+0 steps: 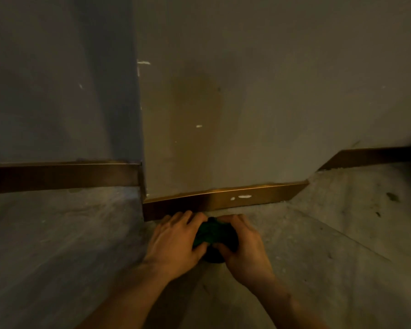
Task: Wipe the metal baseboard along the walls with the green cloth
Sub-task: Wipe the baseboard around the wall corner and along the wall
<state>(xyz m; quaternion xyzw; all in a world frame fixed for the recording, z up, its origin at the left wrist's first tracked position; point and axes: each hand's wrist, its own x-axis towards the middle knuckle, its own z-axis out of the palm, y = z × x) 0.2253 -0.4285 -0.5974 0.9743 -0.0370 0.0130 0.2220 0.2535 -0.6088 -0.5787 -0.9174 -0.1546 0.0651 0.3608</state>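
Observation:
A bunched green cloth (210, 231) rests on the floor just in front of the bronze metal baseboard (259, 194), which runs along the foot of the middle wall. My left hand (176, 241) grips the cloth's left side and my right hand (243, 243) grips its right side; both sets of fingers curl over it and hide most of it. White paint specks mark the baseboard right of my hands. Another baseboard strip (62, 175) lines the left wall, and a third (370, 156) runs along the far right wall.
The grey walls (259, 91) meet at a protruding corner (141, 179) left of my hands. The dusty concrete floor (342, 224) spreads right and left, with dark spots at the right. The light is dim.

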